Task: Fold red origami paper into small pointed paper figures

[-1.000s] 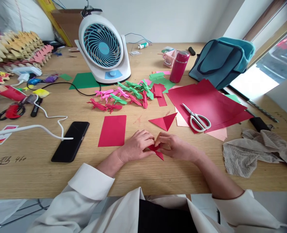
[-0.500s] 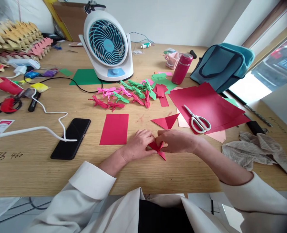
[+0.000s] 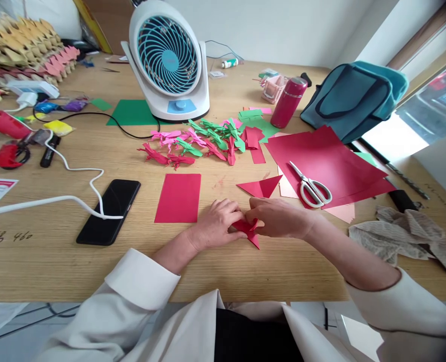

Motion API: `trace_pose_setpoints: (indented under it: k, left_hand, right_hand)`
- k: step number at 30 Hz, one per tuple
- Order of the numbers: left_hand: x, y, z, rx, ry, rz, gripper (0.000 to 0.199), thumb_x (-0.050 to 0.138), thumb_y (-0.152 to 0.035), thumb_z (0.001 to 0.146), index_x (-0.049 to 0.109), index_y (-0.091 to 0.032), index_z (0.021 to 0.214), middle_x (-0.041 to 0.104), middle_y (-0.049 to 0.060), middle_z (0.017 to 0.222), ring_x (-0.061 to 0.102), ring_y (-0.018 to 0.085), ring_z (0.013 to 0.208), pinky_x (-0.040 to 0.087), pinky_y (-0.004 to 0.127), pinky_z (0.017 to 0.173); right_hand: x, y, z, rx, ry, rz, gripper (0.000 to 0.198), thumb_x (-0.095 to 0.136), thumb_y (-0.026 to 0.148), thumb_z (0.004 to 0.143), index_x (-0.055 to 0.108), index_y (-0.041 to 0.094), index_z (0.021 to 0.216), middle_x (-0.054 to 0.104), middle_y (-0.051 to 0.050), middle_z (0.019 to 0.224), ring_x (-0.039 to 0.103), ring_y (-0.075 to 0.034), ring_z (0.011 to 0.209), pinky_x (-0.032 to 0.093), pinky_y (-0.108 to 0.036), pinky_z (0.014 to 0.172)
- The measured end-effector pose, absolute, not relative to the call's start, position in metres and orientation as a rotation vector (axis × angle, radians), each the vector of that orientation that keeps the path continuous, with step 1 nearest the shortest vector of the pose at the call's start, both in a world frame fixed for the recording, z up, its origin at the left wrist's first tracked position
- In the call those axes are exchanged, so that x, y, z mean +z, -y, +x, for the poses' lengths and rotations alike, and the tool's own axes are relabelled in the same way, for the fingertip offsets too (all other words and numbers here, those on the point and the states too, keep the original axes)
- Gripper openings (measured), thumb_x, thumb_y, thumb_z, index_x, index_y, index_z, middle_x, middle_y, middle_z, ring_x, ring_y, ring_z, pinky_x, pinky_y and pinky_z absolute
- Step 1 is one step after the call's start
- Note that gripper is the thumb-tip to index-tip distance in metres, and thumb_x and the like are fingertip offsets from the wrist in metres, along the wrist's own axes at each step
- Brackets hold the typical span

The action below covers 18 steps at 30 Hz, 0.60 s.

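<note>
My left hand (image 3: 215, 223) and my right hand (image 3: 279, 217) meet at the near middle of the wooden table (image 3: 245, 271), both pinching a small folded red paper piece (image 3: 248, 232) that rests on the wood. Its pointed tip sticks out toward me below my fingers; the rest is hidden under them. A flat red paper rectangle (image 3: 178, 197) lies just left of my left hand. A folded red triangle (image 3: 259, 186) lies just beyond my right hand.
Large red sheets (image 3: 328, 163) with white scissors (image 3: 310, 184) lie right. A pile of folded pink, green and red paper figures (image 3: 196, 146) sits mid-table before a fan (image 3: 168, 60). A black phone (image 3: 109, 211) on a white cable, a red bottle (image 3: 288, 103), a teal bag (image 3: 353, 98) and a cloth (image 3: 407, 239) surround them.
The view has shifted a little. My right hand has turned and slid over the red piece, the forearm lying flatter; both hands stay on it.
</note>
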<state>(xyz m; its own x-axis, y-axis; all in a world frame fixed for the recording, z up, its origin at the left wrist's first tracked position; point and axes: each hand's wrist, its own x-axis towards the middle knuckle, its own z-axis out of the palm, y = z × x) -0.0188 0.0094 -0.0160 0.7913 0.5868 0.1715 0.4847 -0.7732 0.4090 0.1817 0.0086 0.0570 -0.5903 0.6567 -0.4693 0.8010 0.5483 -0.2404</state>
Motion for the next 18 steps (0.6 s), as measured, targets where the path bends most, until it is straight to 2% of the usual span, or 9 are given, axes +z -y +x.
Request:
trace_pose_setpoints:
  k: [4,9,13,18]
  left_hand:
    - [-0.0172,-0.0058,-0.0151,0.441,-0.87,2.646,0.041,0.06,-0.058,0.084,0.064,-0.019,0.096,0.059,0.006,0.098,0.051,0.023,0.095,0.038,0.036,0.081]
    - [-0.0167,-0.0014,-0.0093,0.401,-0.94,2.672,0.047,0.06,-0.062,0.082,0.061,-0.017,0.095,0.059,0.008,0.101,0.051,0.025,0.095,0.038,0.037,0.081]
    - [-0.0162,-0.0012,-0.0088,0.383,-0.94,2.675,0.048,0.059,-0.063,0.082,0.06,-0.017,0.096,0.058,0.009,0.103,0.05,0.025,0.096,0.038,0.037,0.079]
    - [-0.016,-0.0008,-0.0095,0.378,-0.952,2.68,0.049,0.059,-0.064,0.081,0.062,-0.018,0.097,0.058,0.008,0.103,0.05,0.025,0.097,0.038,0.037,0.078]
  right_hand:
    - [0.0469,-0.0118,0.1887,-0.707,-2.516,1.148,0.013,0.059,0.023,0.085,0.069,0.022,0.093,0.058,-0.005,0.095,0.055,-0.013,0.073,0.032,-0.024,0.06]
    - [0.0509,-0.0101,0.1911,-0.755,-2.53,1.194,0.014,0.06,0.021,0.085,0.071,0.022,0.095,0.061,-0.005,0.094,0.057,-0.012,0.072,0.033,-0.023,0.059]
    - [0.053,-0.0097,0.1899,-0.684,-2.512,1.219,0.014,0.062,0.027,0.085,0.071,0.024,0.095,0.063,-0.004,0.091,0.058,-0.015,0.073,0.028,-0.025,0.055]
    - [0.0485,-0.0125,0.1925,-0.696,-2.512,1.198,0.014,0.06,0.033,0.086,0.069,0.025,0.093,0.063,-0.003,0.09,0.058,-0.014,0.071,0.029,-0.024,0.055]
